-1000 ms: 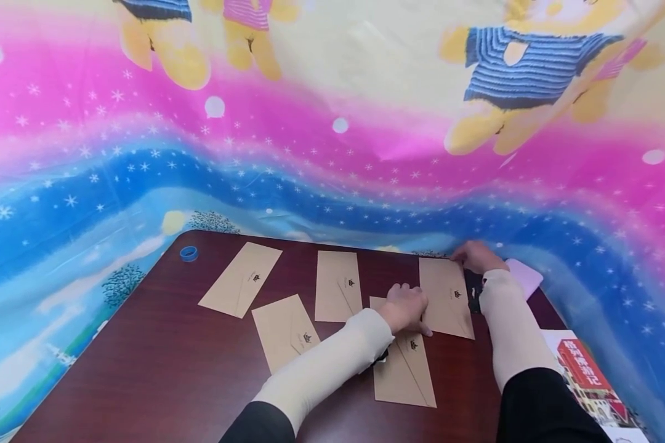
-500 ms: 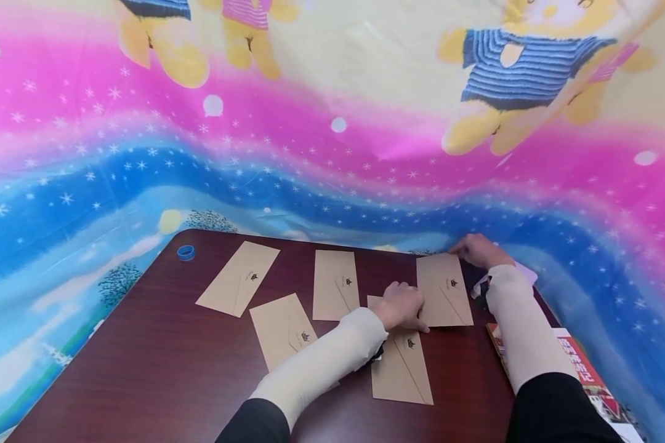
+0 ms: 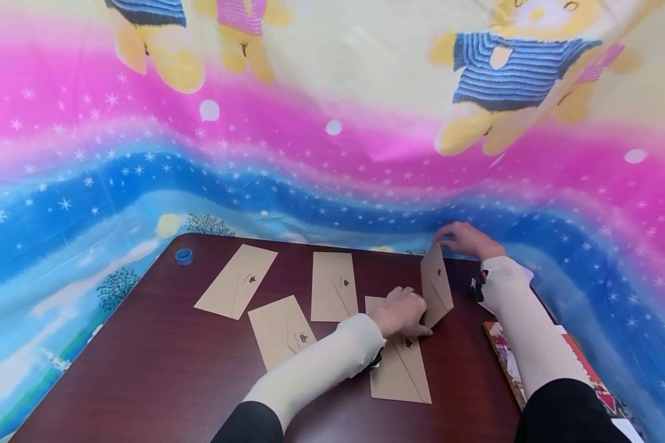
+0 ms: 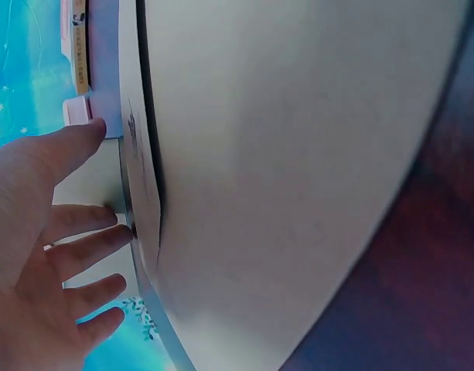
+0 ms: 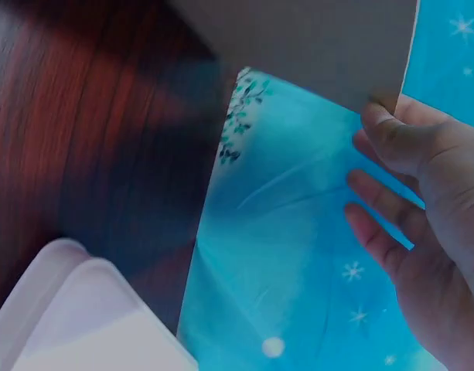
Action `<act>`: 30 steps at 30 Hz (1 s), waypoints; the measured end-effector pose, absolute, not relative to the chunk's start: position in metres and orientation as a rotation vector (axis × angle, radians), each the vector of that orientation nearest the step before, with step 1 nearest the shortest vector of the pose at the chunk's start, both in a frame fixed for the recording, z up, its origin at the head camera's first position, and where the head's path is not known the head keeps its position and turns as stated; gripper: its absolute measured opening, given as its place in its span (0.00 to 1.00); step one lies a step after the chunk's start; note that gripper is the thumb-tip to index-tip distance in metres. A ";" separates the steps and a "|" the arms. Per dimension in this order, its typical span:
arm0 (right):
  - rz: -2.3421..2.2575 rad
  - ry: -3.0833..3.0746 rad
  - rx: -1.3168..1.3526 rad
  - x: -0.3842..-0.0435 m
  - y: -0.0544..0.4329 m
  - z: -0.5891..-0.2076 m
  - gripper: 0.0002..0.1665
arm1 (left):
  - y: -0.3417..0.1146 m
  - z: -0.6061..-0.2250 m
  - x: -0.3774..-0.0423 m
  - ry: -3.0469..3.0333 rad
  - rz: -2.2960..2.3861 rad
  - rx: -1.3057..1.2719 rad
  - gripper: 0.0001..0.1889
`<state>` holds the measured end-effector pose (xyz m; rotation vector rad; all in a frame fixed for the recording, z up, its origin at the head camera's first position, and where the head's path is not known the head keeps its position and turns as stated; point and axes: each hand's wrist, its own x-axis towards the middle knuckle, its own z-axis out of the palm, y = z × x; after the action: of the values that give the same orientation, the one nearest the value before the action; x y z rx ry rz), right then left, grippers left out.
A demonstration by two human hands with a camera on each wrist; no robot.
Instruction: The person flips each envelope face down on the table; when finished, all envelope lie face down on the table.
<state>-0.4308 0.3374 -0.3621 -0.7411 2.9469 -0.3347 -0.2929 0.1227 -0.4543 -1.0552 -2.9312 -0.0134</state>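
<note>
My right hand (image 3: 468, 239) pinches the far corner of a tan envelope (image 3: 436, 286) with a small crown print, which stands tilted up off the table. In the right wrist view, thumb and index finger hold the envelope's corner (image 5: 314, 46); the other fingers are loosely spread. My left hand (image 3: 401, 312) is at the raised envelope's near left side, over another envelope (image 3: 399, 369) lying on the table. Its fingers and thumb are spread apart in the left wrist view; whether they touch the raised envelope, I cannot tell.
Three more tan envelopes lie to the left, one (image 3: 279, 329) partly behind the left forearm. A blue ring (image 3: 184, 256) sits at the table's far left corner. Books (image 3: 507, 357) lie under the right forearm, and a pale rounded object (image 5: 90, 325) is near the right edge.
The envelope under my right hand was lying flat; now its right side is tipped up toward the left. My right hand has moved up and left with it. The left hand has barely moved.
</note>
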 end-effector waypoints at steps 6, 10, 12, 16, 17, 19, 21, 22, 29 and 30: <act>-0.505 2.899 -0.690 -0.435 0.334 -0.365 0.16 | 0.124 -0.453 -0.290 -2.919 0.012 -1.064 0.19; -0.602 2.864 -0.662 -0.436 0.334 -0.370 0.16 | 0.124 -0.452 -0.289 -2.922 0.012 -1.059 0.18; -0.640 2.849 -0.638 -0.436 0.334 -0.371 0.17 | 0.123 -0.451 -0.288 -2.922 0.007 -1.061 0.18; -0.700 2.823 -0.619 -0.435 0.333 -0.372 0.17 | 0.119 -0.450 -0.286 -2.905 0.014 -1.062 0.18; -0.720 2.817 -0.611 -0.434 0.333 -0.372 0.17 | 0.119 -0.449 -0.286 -2.898 0.017 -1.059 0.18; -0.755 2.805 -0.607 -0.434 0.333 -0.372 0.17 | 0.117 -0.449 -0.285 -2.887 0.031 -1.053 0.19; -0.782 2.790 -0.607 -0.434 0.333 -0.373 0.17 | 0.116 -0.449 -0.284 -2.881 0.039 -1.050 0.20; -0.795 2.782 -0.594 -0.433 0.334 -0.373 0.17 | 0.115 -0.449 -0.283 -2.880 0.045 -1.049 0.20; -0.819 2.767 -0.557 -0.430 0.336 -0.376 0.16 | 0.112 -0.450 -0.277 -2.904 -0.092 -0.979 0.22; -0.825 2.769 -0.553 -0.430 0.336 -0.376 0.16 | 0.112 -0.449 -0.277 -2.906 -0.125 -0.958 0.24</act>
<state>-0.4299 0.3364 -0.3760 -0.5531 2.7686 -0.8250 -0.2766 0.1117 -0.4492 -0.9581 -2.9062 -0.1246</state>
